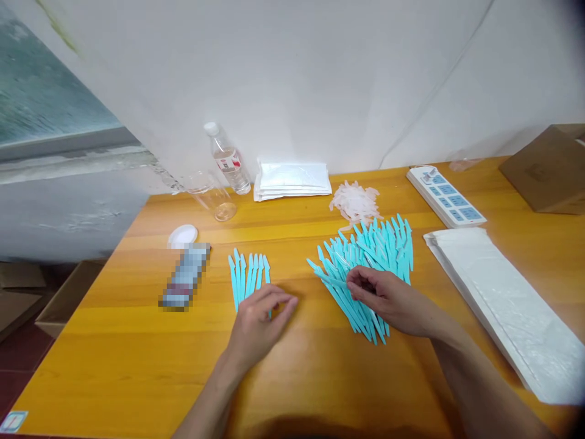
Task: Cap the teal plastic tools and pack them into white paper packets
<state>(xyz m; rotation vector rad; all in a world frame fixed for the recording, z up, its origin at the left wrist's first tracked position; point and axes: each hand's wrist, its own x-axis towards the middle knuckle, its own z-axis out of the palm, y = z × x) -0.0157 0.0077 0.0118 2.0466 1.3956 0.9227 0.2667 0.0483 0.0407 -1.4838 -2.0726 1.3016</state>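
Tabletop [114, 341] bears capped bottle [229, 162], clear jar [212, 195]; right fingers [371, 274] pinch 1 turquoise stick [333, 281], left fingers [284, 316] meet.

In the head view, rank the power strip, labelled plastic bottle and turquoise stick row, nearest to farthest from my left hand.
1. Turquoise stick row: partly hidden by your left hand.
2. Labelled plastic bottle: back left.
3. Power strip: back right.

Stick pile [365, 250] right of stick row [248, 275]
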